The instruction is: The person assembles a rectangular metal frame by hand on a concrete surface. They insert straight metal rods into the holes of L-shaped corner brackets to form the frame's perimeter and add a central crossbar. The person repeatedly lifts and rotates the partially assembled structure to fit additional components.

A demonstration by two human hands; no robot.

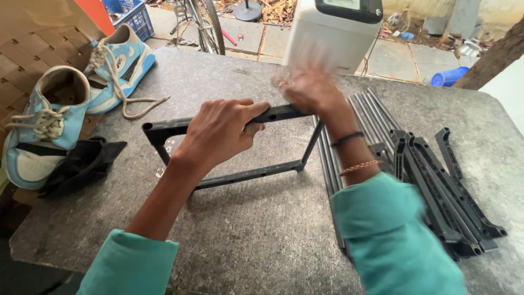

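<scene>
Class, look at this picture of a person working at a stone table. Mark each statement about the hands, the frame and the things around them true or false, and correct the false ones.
1. The left hand grips the top bar of the dark frame. True.
2. The right hand rests flat on the shoes. False: it is at the frame's top right end, blurred.
3. Loose dark rods lie on the table to the frame's right. True.
4. Two red boots stand at the left. False: two light blue and white shoes lie there.
5. The frame lies flat. False: it stands upright.
</scene>
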